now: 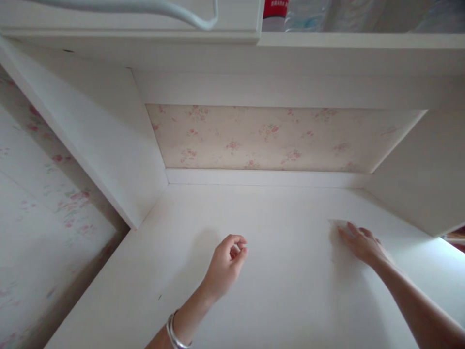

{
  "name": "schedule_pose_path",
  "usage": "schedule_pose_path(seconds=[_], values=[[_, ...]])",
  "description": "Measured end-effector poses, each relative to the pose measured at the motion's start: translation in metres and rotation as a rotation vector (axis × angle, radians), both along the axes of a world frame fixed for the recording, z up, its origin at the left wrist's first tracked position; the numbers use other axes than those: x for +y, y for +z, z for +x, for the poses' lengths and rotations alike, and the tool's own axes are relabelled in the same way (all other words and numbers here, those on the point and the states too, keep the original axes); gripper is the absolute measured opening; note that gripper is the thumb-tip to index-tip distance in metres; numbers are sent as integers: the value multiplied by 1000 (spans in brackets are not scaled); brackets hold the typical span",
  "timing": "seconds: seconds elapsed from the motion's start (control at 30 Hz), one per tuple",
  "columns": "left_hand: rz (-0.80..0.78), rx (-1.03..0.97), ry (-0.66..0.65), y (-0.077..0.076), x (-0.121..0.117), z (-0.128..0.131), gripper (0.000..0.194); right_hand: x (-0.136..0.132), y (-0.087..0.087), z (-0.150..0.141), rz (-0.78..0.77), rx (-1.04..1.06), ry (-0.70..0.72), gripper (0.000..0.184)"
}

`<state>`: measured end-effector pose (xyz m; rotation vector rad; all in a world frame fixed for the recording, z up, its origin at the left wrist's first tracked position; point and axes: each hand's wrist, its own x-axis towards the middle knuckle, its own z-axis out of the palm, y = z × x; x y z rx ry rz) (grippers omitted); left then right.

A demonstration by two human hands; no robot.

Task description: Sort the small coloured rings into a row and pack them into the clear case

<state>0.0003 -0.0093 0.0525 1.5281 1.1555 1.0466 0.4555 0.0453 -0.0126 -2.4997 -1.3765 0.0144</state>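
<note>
My left hand [225,264] hovers above the white desktop [276,291], its fingers loosely curled and a small gap between thumb and fingertips. Nothing shows in it, and a silver bangle [173,332] circles that wrist. Farther right, my right hand [363,245] is pressed down on the desktop with bent fingers. Beneath those fingers a thin white wipe [336,224] pokes out at the left; most of it is hidden by the hand, and its exact kind is hard to make out.
A white side panel [109,131] rises at the left, another panel [417,165] at the right. Flowered wallpaper [269,138] shows at the back. Overhead are a cabinet door [145,22] and a shelf edge [363,40] with clear plastic bottles [307,14]. A small dark mark [160,296] lies on the desktop.
</note>
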Motion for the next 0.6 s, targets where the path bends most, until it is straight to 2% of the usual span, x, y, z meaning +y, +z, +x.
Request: schedule_pose_path(seconds=[0.1,0.17,0.23,0.33,0.5,0.6], values=[[-37,-7,-41,-16,17,8,20,5,-3,0,-88,-10,-11,68],[-53,-1,-57,-26,24,12,18,9,3,-13,-42,-16,-9,68],[-61,-4,-69,-34,26,15,19,11,12,-40,29,47,17,70],[-32,-10,-84,-43,22,16,33,6,27,-108,125,207,174,65],[70,30,-15,-49,17,19,80,-18,39,-241,232,483,562,52],[79,49,61,-51,18,18,94,-30,37,-290,232,536,689,48]])
